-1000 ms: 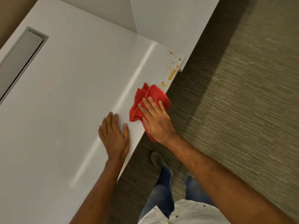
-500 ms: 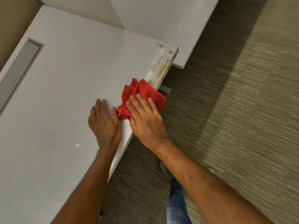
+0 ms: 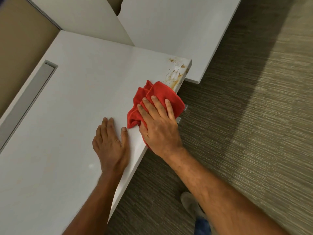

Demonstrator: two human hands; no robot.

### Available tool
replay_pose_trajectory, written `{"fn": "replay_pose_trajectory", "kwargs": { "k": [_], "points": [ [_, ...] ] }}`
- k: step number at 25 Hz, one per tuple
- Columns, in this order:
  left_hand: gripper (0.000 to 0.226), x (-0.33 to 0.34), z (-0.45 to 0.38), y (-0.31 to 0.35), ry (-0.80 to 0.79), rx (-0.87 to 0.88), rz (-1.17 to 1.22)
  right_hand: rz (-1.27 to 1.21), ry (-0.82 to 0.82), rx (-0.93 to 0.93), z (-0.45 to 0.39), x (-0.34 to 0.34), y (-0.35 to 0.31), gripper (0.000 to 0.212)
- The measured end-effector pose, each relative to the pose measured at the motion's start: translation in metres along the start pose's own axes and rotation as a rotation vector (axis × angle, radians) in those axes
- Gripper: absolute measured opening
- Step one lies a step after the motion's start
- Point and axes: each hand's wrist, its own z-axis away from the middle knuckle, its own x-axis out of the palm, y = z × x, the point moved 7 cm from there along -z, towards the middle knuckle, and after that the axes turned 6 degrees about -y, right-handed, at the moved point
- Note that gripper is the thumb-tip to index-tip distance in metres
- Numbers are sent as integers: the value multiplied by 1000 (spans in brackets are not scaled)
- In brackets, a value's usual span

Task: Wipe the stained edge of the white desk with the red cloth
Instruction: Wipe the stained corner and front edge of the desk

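Pressing the bunched red cloth [image 3: 158, 92] onto the edge of the white desk [image 3: 76, 107], its far side just touching the brownish stains [image 3: 176, 75] at the corner, with the right hand [image 3: 159, 131] laid over it, fingers straight and spread, gripping nothing. Resting the left hand [image 3: 110, 146] flat and empty on the desktop just beside the cloth.

Right hand [image 3: 159, 128]: palm down, fingers [image 3: 153, 106] straight and slightly spread, pressing flat on cloth [image 3: 162, 92]; thumb mostly hidden. Left hand [image 3: 110, 146]: flat, palm down, fingers together, just left of the pressing hand, not touching it; thumb angled toward it. Both forearms [image 3: 211, 189] bare, reaching forward.
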Motion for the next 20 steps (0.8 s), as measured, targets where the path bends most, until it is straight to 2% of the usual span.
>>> {"fn": "replay_pose_trajectory", "kwargs": {
  "k": [2,7,13,20],
  "points": [
    [80,0,0,0,-1,13,1,-33,11,8,15,4,-7,58],
    [84,-1,2,2,-6,24,-12,-40,-25,-129,33,5,-8,55],
    [79,3,0,-1,-13,30,-37,34,1,58,-29,-9,25,56],
    [77,0,1,2,-4,42,-34,-128,-8,-7,43,6,-11,54]
  ]
}}
